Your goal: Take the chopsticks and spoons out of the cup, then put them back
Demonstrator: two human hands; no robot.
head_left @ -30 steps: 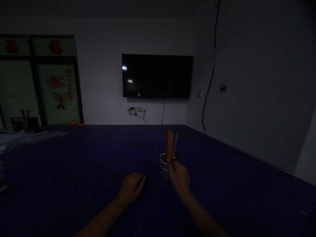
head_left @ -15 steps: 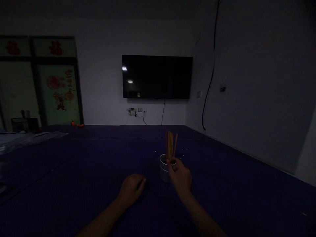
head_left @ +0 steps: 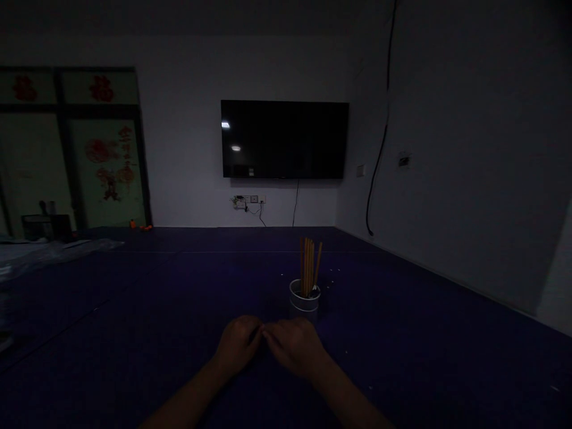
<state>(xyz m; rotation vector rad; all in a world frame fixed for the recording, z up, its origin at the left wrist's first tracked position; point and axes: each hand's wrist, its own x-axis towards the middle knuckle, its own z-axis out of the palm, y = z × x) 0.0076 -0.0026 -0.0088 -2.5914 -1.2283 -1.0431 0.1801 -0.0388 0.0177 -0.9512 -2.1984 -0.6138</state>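
Note:
A small metal cup [head_left: 304, 301] stands on the dark blue surface [head_left: 134, 333] with several wooden sticks [head_left: 308, 265] upright in it. My left hand [head_left: 236, 344] rests on the surface in front of the cup, fingers curled into a loose fist. My right hand [head_left: 295, 347] lies beside it, just below the cup, with its fingers bent. The fingertips of both hands meet in the middle. The dim light hides whatever is between them.
A black TV [head_left: 285, 139] hangs on the far wall above sockets [head_left: 248, 199] and cables. A door with red paper decorations [head_left: 105, 161] is at the left. Crumpled clear plastic [head_left: 40, 250] lies at the surface's far left. A wall runs along the right.
My right hand has left the rim of the cup and come back and to the left, meeting the fingertips of my left hand. The left hand has stayed in place.

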